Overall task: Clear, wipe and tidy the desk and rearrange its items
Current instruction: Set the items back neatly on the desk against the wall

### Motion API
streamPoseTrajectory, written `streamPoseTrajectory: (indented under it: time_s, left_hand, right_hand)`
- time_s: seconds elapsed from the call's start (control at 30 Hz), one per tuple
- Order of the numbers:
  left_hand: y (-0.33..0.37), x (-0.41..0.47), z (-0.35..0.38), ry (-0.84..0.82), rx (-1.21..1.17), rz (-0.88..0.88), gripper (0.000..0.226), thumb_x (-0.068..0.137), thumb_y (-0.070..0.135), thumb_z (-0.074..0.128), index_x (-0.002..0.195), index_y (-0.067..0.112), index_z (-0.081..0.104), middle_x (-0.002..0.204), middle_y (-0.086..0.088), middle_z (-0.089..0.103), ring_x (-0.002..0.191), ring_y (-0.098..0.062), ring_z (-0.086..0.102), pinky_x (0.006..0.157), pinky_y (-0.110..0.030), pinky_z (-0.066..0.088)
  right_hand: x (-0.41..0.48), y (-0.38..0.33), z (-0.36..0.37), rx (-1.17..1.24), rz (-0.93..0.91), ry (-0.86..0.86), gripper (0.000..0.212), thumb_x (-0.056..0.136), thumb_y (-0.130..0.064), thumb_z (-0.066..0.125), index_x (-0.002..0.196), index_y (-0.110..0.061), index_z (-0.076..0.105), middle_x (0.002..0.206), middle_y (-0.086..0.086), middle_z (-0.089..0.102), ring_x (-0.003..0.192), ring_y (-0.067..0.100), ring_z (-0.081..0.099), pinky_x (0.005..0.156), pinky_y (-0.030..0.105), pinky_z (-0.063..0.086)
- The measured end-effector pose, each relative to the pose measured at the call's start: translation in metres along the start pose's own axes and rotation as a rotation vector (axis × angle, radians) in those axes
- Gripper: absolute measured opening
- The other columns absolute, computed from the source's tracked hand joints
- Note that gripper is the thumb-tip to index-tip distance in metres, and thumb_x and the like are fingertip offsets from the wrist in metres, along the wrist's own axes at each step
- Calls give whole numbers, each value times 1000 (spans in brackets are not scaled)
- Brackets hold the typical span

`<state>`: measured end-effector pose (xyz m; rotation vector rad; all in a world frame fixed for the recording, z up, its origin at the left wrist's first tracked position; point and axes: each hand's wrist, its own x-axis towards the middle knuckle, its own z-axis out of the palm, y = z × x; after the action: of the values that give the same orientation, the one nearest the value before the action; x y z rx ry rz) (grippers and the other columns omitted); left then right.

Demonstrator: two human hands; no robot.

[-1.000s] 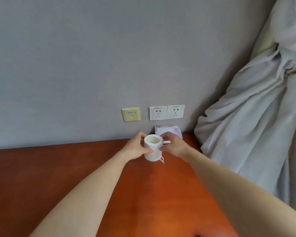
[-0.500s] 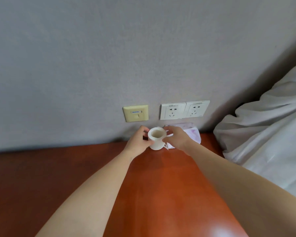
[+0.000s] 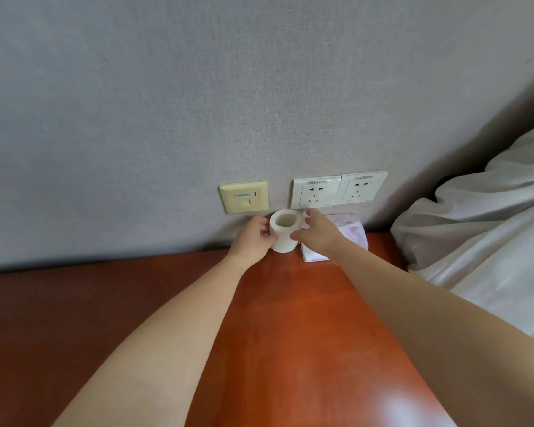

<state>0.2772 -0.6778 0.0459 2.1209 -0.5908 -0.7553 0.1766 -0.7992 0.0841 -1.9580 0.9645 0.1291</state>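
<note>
The white cylinder (image 3: 285, 234) was found standing upright on the desk (image 3: 290, 334), at its far edge against the wall, just beside a pale tissue pack (image 3: 355, 232) on its right and below the yellow data outlet (image 3: 243, 197) and the double socket (image 3: 316, 192). Whether it was a cup or a roll of paper could not be settled; its top was open and hollow.

The left hand (image 3: 252, 240) was seen on the cylinder's left side, its fingers (image 3: 264, 234) curled round the wall and holding it. The right hand (image 3: 319, 234) was laid on the opposite side, the thumb against the near right wall and the forefinger stretched toward the back of the rim. Whether those fingers were gripping or merely touching could not be told.

The item was judged to be light, since it was spanned easily between two hands. Its rim appeared slightly squared rather than round, so the walls were judged to be soft and liable to be crushed if squeezed hard. The surface looked matt and was not expected to slip.

A hold round the middle of the wall, from opposite sides, was considered suitable, with light pressure only. A hold by the rim alone was considered poor, as tipping toward the tissue pack or the wall could be caused. White fabric (image 3: 481, 241) was noted heaped at the right, apart from the cylinder
</note>
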Motion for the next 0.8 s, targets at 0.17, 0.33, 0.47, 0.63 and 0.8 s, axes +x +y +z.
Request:
streamPoseTrajectory:
  time_s: [0.17, 0.33, 0.47, 0.63, 0.8]
  left_hand:
    - [5, -22, -10, -146, 153, -41, 63, 91, 21, 69, 144, 10, 38, 145, -7, 49, 131, -25, 49, 107, -38, 43]
    - [20, -54, -19, -158, 379, 69, 52, 95, 20, 64, 141, 11, 42, 144, -7, 50, 128, -24, 50, 101, -33, 42]
    - [43, -77, -18, -173, 510, 160, 61, 94, 25, 63, 147, 19, 35, 152, -2, 38, 129, -25, 48, 105, -44, 44]
    - [84, -112, 6, -166, 653, 262, 58, 94, 32, 61, 146, 22, 37, 151, 2, 38, 138, -24, 37, 112, -42, 34]
    - [130, -154, 51, -209, 713, 389, 56, 95, 33, 58, 146, 21, 38, 151, 1, 40, 130, -24, 47, 106, -42, 40]
  right_hand:
    - [-18, -3, -6, -33, -16, 2, 52, 91, -9, 60, 139, -2, 42, 139, 13, 51, 128, 26, 48, 97, 29, 38]
    - [-49, 0, -21, 8, -53, -13, 44, 89, -9, 58, 132, -14, 54, 120, 6, 65, 109, 17, 59, 92, 26, 46]
    - [-82, 8, -38, -56, -74, 40, 31, 84, -16, 56, 111, -29, 64, 99, -2, 74, 94, 11, 65, 89, 26, 52]
    - [-138, 34, -78, -132, -129, 46, 30, 88, -10, 59, 116, -17, 65, 109, 0, 67, 97, 17, 62, 78, 21, 43]
    - [-198, 77, -126, -314, -113, 151, 39, 89, -14, 56, 126, -20, 63, 128, 0, 63, 118, 21, 57, 97, 27, 45]
